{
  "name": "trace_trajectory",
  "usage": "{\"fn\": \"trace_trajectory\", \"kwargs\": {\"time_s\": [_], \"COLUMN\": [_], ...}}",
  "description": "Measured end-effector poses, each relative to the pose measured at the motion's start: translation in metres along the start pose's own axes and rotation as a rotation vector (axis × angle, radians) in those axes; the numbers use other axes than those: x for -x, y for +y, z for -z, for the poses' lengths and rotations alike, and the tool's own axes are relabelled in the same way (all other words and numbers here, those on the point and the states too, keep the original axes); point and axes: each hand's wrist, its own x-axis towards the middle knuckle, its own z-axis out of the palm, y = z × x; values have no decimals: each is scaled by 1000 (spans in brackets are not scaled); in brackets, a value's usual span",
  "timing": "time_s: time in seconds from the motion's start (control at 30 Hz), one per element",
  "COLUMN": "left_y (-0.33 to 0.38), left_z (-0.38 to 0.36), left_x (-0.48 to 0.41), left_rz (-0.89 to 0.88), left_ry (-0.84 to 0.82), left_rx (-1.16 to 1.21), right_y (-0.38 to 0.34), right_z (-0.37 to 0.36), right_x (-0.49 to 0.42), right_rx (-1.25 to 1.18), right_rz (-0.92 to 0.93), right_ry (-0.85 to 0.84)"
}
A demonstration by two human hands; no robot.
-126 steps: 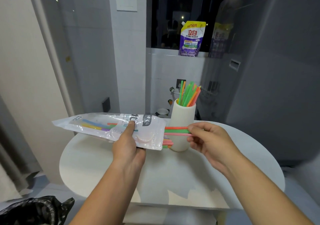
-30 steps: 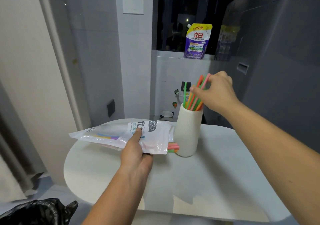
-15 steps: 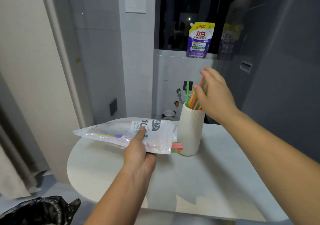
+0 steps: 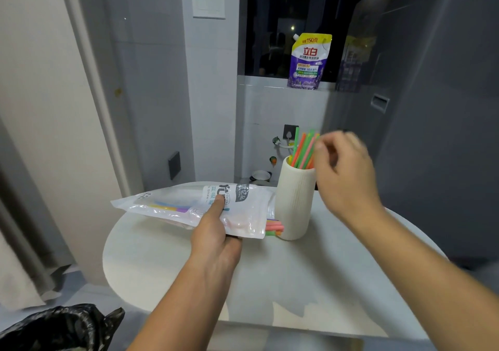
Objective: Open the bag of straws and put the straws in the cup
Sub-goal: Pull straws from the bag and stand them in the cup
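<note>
At the near left corner a crumpled black plastic sack [image 4: 54,329] is seen beside the round white table [image 4: 310,283]. A clear plastic bag of coloured straws [image 4: 243,210] is held level above the table by the left hand [image 4: 213,237], thumb on top and fingers curled beneath; pink and green straw ends [image 4: 274,227] protrude from its open end against the ribbed cream cup [image 4: 295,202]. More straws [image 4: 303,150] stand in the cup. The blurred right hand [image 4: 343,172] is held beside the rim, fingers loosely curled, nothing seen in it. A purple-and-yellow pouch [image 4: 307,61] stands on the far ledge.
</note>
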Motion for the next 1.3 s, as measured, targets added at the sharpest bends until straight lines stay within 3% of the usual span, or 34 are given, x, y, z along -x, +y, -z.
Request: {"fn": "trace_trajectory", "kwargs": {"time_s": [0.17, 0.27, 0.43, 0.6, 0.73, 1.07, 1.3], "left_y": [-1, -1, 0, 2, 6, 0, -2], "left_z": [-2, -4, -7, -13, -14, -5, -1], "left_x": [7, 9, 9, 14, 17, 4, 0], "left_rz": [-57, -68, -99, -192, -229, -139, -128], "left_ry": [19, 28, 23, -5, 15, 43, 46], "left_rx": [-9, -36, -59, -74, -81, -59, -52], "right_y": [-10, -14, -16, -26, -20, -1, 3], "right_z": [-8, -12, -27, -36, -33, -30, -28], "right_x": [62, 76, 84, 97, 99, 97, 94], "right_rx": [-471, -646, -717, -824, -726, -455, -464], "right_rz": [-513, -658, -881, -823, -761, -483, -413], "right_ry": [-421, -409, -314, -320, -307, -220, -264]}}
